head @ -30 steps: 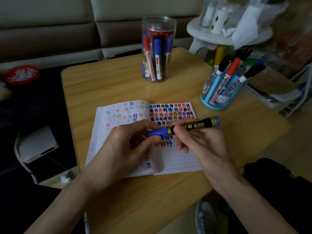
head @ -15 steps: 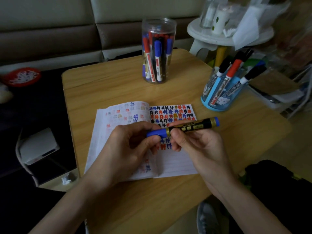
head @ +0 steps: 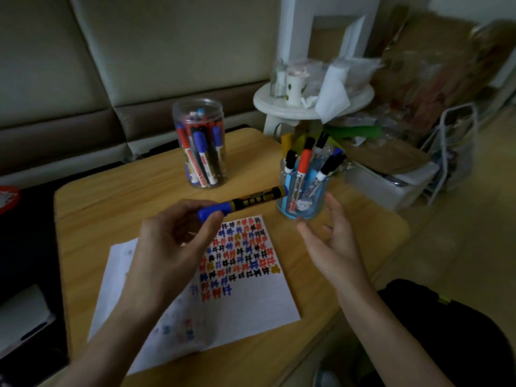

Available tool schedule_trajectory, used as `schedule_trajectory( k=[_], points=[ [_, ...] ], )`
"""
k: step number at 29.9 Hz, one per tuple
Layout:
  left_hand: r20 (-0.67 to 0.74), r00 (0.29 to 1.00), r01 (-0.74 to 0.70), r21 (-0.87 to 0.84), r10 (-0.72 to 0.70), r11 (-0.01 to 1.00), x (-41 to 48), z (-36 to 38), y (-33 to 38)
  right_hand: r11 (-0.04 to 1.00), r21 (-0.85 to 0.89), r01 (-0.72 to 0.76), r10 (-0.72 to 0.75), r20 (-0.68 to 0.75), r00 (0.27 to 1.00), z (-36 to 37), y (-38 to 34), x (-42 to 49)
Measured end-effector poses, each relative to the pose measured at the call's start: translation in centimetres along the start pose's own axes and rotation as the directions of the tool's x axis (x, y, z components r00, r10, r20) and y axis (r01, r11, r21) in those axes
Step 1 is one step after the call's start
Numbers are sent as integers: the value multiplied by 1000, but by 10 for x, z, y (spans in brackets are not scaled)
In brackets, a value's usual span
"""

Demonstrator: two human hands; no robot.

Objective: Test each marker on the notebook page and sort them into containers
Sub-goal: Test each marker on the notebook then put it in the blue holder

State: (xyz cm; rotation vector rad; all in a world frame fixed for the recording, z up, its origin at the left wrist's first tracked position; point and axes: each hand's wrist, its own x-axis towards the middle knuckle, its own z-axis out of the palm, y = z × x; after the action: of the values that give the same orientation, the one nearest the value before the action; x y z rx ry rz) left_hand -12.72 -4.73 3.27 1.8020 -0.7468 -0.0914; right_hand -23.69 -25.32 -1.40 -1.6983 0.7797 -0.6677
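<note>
My left hand (head: 173, 247) pinches the marker (head: 251, 201), surely light and stiff, by its blue cap mid-frame, right hand (head: 332, 241) spread, empty; I'd grip the barrel instead.

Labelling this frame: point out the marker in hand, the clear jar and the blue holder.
blue-capped marker (head: 247, 201): head view, on the black-and-gold barrel.
clear jar (head: 212, 113): head view, on the upper wall.
blue holder (head: 287, 198): head view, on the front wall.
</note>
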Motion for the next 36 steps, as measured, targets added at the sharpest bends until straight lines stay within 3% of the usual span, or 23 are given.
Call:
schedule_trajectory(
  k=[6,13,25,36],
  points=[
    [-43,994,-91,153,99,984,39,37,25,999,-42,26,-24,63,998,-7,-1,19],
    [-38,974,-203,307,225,930,67,63,51,996,-9,89,-88,35,995,-9,6,22],
    [-36,949,-306,131,313,943,98,91,70,992,119,45,-49,35,998,-17,3,31],
    [-59,913,-395,118,403,911,105,105,67,987,154,49,-54,31,998,-14,4,32]
  ],
)
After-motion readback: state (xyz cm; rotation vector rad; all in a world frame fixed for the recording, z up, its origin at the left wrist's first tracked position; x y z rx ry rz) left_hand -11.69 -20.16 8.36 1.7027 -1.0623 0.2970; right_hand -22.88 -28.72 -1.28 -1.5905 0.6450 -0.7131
